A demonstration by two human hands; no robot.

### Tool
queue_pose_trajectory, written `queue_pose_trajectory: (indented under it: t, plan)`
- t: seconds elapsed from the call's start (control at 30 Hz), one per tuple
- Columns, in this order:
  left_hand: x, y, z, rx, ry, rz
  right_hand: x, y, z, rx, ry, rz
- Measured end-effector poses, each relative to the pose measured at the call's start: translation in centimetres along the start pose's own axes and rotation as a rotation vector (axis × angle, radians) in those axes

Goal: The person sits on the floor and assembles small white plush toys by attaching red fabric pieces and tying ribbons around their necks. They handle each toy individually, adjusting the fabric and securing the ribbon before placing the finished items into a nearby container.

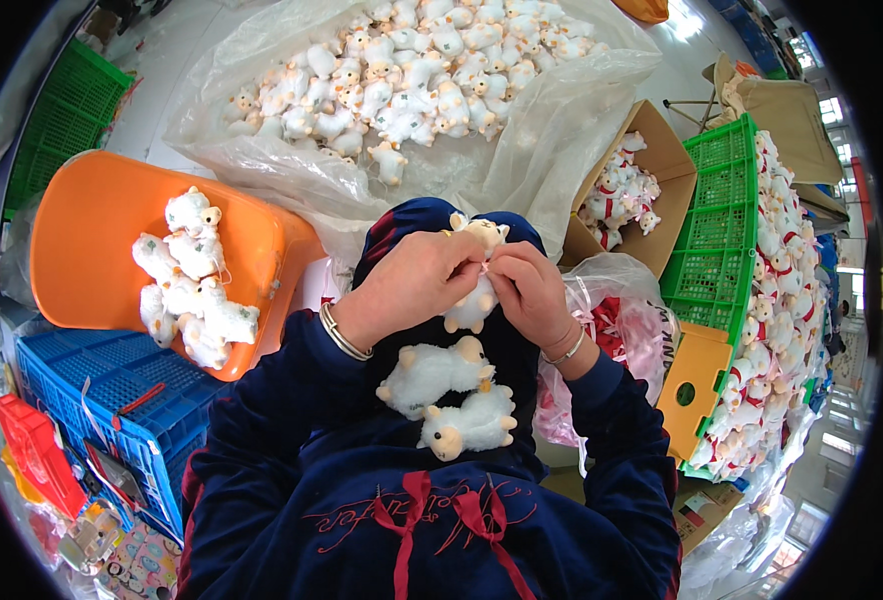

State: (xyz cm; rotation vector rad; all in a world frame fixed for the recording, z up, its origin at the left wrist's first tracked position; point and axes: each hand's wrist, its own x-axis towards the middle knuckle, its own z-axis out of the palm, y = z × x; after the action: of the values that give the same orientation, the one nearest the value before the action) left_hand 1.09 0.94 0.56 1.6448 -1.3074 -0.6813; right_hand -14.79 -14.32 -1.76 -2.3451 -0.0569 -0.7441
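A white plush sheep [470, 308] with a tan face lies upright on my lap, its head toward my knees. My left hand [412, 285] and my right hand [532, 298] meet at its neck, fingers closed in a pinch. A small pink bit, like thin ribbon, shows between the fingertips; its ends are hidden. Closer to my body, two more fluffy toys rest on my dark blue clothing: one plush sheep [432, 375] and, just below it, another plush sheep [472, 425]. Neither hand touches these two.
Beyond my knees, a clear plastic sheet [252, 160] holds a heap of plush sheep. More sit on an orange plastic chair [87, 240] at left, above a blue crate [72, 360]. At right are a cardboard box [677, 180], a green crate [707, 250] and a bag of red ribbons [610, 325].
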Motion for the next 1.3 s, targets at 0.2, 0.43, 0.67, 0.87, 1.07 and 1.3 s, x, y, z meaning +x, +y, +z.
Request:
queue_pose_trajectory:
  t: [0.2, 0.43, 0.67, 0.87, 1.07, 1.3]
  plan:
    - [-0.7, 0.2, 0.0, -0.145, 0.082, -0.026, 0.0, -0.5, -0.1, -0.006, -0.005, 0.047]
    - [-0.3, 0.0, 0.3, 0.007, 0.097, 0.079, 0.3, -0.4, -0.1, -0.001, -0.016, 0.041]
    - [-0.8, 0.1, 1.0, 0.041, 0.138, 0.034, 0.3, -1.4, -0.6, 0.051, 0.018, 0.133]
    - [-0.9, -0.1, 1.2, 0.018, 0.159, 0.065, 0.6, -1.5, -0.5, -0.008, 0.048, 0.101]
    - [-1.0, -0.4, 1.1, 0.02, 0.136, 0.061, 0.9, -2.8, -0.8, -0.093, 0.217, 0.157]
    - [-1.1, -0.5, 1.1, 0.027, 0.142, 0.058, -0.3, -4.1, -0.6, 0.391, 0.022, 0.756]
